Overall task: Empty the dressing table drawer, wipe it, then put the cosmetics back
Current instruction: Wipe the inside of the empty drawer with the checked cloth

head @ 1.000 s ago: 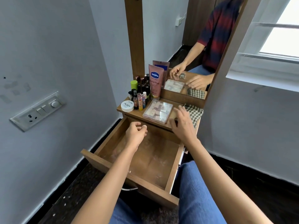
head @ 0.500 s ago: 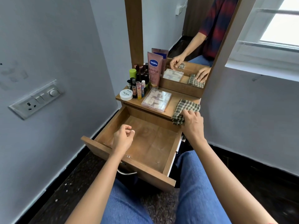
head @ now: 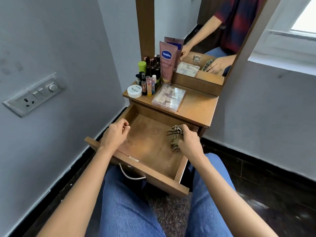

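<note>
The wooden drawer (head: 133, 165) is pulled out over my lap, and its dusty bottom holds nothing but the cloth. My right hand (head: 189, 141) grips a bunched checked cloth (head: 174, 135) inside the drawer at its right side. My left hand (head: 116, 133) hovers over the drawer's left wall with curled fingers and holds nothing. On the tabletop (head: 196, 106) stand a pink Vaseline tube (head: 166, 62), several small bottles and lipsticks (head: 149, 77), a white round jar (head: 134, 91) and a flat clear plastic case (head: 169, 98).
A mirror (head: 212, 36) rises behind the tabletop and reflects my arms. The grey wall on the left carries a switch and socket plate (head: 34, 94). My knees in blue jeans sit under the drawer's front. A window is at the upper right.
My right hand picked the checked cloth up off the tabletop and brought it down into the drawer. My left hand drifted toward the drawer's left wall.
</note>
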